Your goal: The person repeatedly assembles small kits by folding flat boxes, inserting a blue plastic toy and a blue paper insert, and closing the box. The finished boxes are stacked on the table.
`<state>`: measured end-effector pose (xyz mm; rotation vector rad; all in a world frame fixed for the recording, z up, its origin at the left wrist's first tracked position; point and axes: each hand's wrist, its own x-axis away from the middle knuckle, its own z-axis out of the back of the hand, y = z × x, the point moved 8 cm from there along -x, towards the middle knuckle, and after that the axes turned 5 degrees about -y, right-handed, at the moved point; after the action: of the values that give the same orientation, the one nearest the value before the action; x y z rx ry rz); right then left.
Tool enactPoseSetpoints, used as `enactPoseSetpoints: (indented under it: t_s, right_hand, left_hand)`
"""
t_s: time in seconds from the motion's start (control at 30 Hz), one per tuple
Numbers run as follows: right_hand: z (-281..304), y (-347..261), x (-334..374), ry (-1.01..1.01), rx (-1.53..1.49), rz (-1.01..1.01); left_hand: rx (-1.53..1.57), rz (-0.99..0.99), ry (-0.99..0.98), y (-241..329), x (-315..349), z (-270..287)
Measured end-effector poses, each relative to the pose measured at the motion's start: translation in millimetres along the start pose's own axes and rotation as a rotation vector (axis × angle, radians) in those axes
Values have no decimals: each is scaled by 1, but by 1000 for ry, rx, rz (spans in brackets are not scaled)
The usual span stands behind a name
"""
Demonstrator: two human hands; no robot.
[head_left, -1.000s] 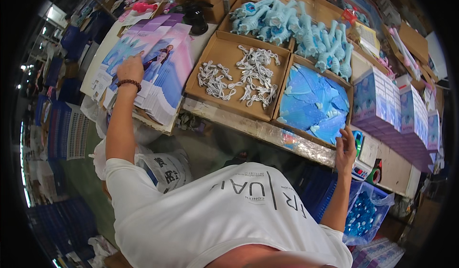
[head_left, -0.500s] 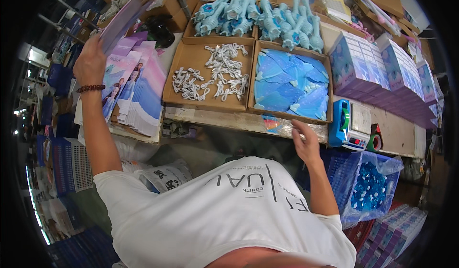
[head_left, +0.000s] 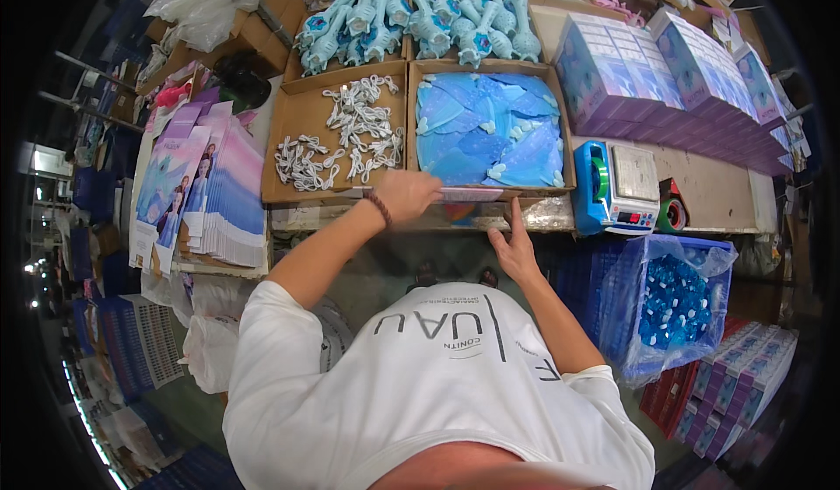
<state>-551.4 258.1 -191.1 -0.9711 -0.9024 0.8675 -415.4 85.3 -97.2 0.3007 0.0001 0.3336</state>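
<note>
My left hand, with a beaded bracelet at the wrist, is closed on a flat folded carton. The carton shows as a thin pinkish strip along the front edge of the tray of blue wing-shaped pieces. My right hand is at the carton's right end, index finger stretched up against it and thumb apart. Just beyond my left hand lies a cardboard tray of bundled white cables. A fanned stack of flat printed cartons lies to the left.
Pale blue wand handles fill trays at the back. Stacked printed boxes stand at the right, behind a blue scale and a green tape roll. A blue crate of shiny blue pieces stands below the table edge.
My left hand has come from the far left to the front middle, bringing the flat carton down with it. My right hand has shifted slightly and now meets the carton. The view has turned slightly.
</note>
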Motion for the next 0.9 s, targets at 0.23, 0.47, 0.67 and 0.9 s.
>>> enactPoseSetpoints:
  t_s: [0.23, 0.47, 0.67, 0.9]
  right_hand:
    - [-22, -4, -7, 7, -90, -80]
    - [6, -11, -38, 176, 17, -67]
    - [-7, 36, -34, 29, 514, -226]
    - [-3, 72, -25, -71, 391, -127]
  left_hand:
    - [57, 167, -389, 0, -30, -16]
    - [28, 49, -167, -6, -31, -13]
    - [-134, 38, -196, 4, -17, -73]
    - [163, 12, -221, 31, -63, -78]
